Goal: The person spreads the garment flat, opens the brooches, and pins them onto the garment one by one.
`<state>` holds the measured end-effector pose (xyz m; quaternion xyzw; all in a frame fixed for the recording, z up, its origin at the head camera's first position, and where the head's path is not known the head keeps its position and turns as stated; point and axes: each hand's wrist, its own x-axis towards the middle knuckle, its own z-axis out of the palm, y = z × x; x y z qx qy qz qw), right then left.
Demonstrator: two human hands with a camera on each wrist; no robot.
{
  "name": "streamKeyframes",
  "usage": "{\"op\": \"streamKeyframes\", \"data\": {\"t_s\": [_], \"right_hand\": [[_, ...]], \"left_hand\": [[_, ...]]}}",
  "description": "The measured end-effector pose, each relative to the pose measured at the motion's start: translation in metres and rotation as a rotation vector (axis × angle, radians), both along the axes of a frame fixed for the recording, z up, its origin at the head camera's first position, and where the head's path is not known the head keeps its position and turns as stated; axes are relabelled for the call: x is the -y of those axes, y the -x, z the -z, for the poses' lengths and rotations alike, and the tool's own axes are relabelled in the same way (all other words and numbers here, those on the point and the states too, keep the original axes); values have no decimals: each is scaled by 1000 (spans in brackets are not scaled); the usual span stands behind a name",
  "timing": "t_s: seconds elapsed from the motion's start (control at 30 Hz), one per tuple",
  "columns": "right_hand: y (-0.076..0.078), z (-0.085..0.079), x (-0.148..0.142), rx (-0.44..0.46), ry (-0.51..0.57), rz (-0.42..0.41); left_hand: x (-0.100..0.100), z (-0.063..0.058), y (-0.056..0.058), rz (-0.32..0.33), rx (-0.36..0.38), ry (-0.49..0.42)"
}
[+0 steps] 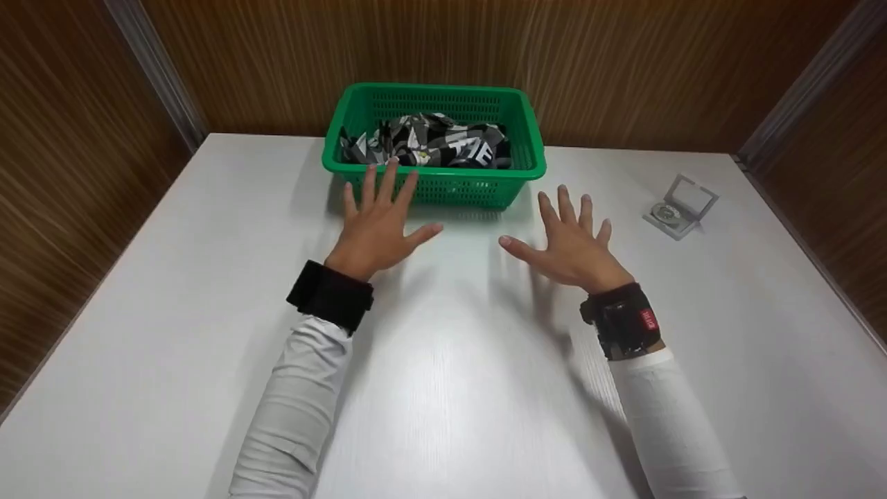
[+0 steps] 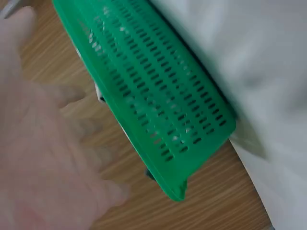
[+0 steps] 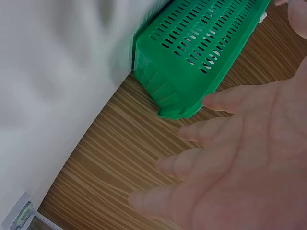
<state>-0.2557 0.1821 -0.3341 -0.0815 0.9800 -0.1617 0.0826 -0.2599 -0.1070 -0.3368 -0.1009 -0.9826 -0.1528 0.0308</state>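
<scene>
At the back of the table stands a green plastic basket (image 1: 457, 184) with slotted walls. Inside it lies a bundled cloth (image 1: 443, 142) patterned in black, grey and white. My left hand (image 1: 378, 225) is spread, palm down, in front of the basket; its fingertips overlap the front rim in the head view, and it holds nothing. In the left wrist view, those fingers stand beside the basket wall (image 2: 153, 96). My right hand (image 1: 572, 242), also spread and holding nothing, hovers just right of the basket's front corner. The right wrist view shows its palm (image 3: 240, 158) near that corner.
A small clear case (image 1: 675, 211) with its lid raised and a round disc inside stands at the right of the white table (image 1: 443, 388). Wood-grain panels (image 1: 624, 76) rise behind the table and along both sides. Each wrist wears a black band.
</scene>
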Motion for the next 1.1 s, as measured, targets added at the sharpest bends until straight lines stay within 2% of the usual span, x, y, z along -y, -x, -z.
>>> {"op": "streamKeyframes", "data": {"t_s": [0.2,0.3,0.4,0.5,0.6,0.73,0.83,0.93,1.03,1.1], "right_hand": [[0,12,4,-11,27,-56],[1,13,2,-74,63,-96],[2,10,-2,-147,114,-125],[4,4,-6,-197,171,-141],[10,-3,-8,-246,218,-165],[29,-18,0,-303,237,-263],[51,-35,14,-284,160,-367],[74,-52,32,-204,17,-424],[90,-60,45,-96,-144,-409],[97,-58,50,-25,-239,-374]], "left_hand": [[34,13,15,-107,-74,-52],[35,16,18,-119,-123,-34],[25,11,17,-93,-153,-67],[12,1,15,-17,-105,-141],[1,-10,7,68,-13,-207],[-10,-28,-9,117,103,-220],[-16,-40,-17,123,149,-209],[-19,-46,-19,121,140,-211],[-23,-46,-17,106,118,-207],[-28,-43,-16,99,112,-206]]}}
